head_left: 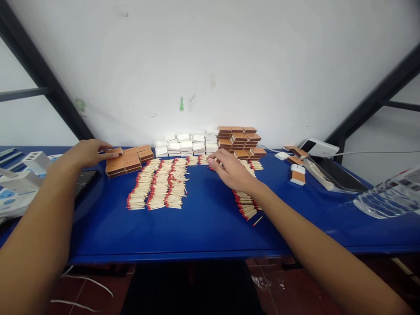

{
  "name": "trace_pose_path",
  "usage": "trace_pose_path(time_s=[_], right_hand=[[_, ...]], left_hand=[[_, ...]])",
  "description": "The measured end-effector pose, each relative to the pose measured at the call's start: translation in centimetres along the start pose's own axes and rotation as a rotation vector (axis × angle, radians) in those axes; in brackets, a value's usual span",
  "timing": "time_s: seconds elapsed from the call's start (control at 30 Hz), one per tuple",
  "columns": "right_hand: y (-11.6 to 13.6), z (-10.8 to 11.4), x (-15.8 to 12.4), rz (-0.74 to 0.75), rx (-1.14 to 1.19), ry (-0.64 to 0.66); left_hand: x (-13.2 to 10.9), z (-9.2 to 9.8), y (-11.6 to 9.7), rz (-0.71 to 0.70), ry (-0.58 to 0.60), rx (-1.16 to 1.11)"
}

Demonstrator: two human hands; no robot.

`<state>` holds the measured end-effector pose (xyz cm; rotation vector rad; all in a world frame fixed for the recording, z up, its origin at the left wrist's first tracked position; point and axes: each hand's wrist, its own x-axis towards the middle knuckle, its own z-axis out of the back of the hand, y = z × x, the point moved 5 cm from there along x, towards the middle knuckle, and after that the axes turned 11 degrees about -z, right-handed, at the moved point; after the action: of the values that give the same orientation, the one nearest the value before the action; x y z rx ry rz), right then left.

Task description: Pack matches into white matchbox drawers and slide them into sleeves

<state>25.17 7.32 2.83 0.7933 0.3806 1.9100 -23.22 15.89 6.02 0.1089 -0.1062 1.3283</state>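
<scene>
Left hand (87, 153): pinching 1 matchbox (118, 151), partly covering it
Right hand (231, 171): hiding some matches (243, 204); whether it grips any, I cannot tell
Bottle (390, 197): cut off, right

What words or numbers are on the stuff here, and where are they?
None can be read.
Orange matchboxes at left: printed marks on top, too small.
Stacked matchboxes by the wall: any print is too small.
Plastic bottle at right: printing there, too blurred.
</scene>
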Motion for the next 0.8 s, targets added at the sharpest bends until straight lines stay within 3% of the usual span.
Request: trace_pose_path(time_s=[0.1,0.37,0.67,0.8], right_hand=[[0.1,0.1,0.0,0.008,-0.006,0.005],[0.1,0.0,0.0,0.003,-0.020,0.016],[0.0,0.2,0.1,0.016,-0.014,0.004],[0.0,0.2,0.1,0.019,-0.006,0.002]], left_hand=[[0.3,-0.4,0.2,0.027,0.071,0.032],[0.4,-0.1,-0.2,0.018,0.057,-0.017],[0.3,0.4,-1.0,0.063,-0.152,0.043],[-0.7,1.9,-1.4,0.069,-0.196,0.039]])
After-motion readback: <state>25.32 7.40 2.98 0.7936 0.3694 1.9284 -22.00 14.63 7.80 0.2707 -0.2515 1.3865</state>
